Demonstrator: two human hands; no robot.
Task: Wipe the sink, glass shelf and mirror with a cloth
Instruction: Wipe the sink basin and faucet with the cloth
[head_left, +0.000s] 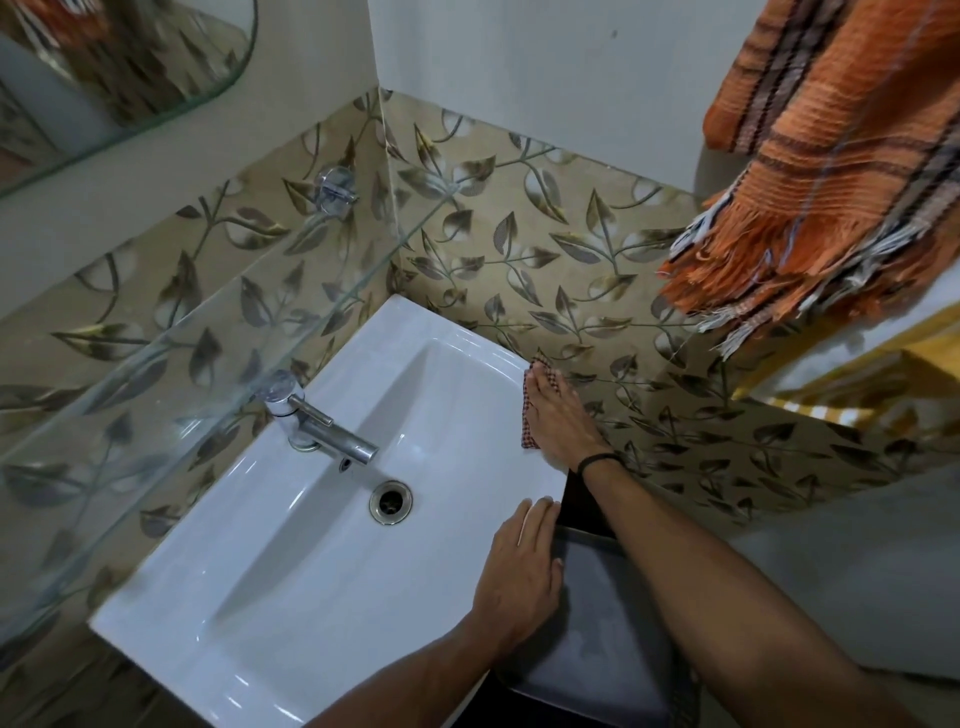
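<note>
Leaf-patterned tiles (571, 260) back the white ceramic sink (311, 571), right hand (558, 415) pressing a red checked cloth (529, 434) flat at 3 o'clock, left hand (519, 571) flat at 5 o'clock.

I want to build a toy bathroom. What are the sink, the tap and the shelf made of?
Sink: probably glazed white ceramic, glossy with bright glints. Tap: shiny metal, maybe chrome. Shelf: clear glass; tiles show through, edge greenish.
</note>
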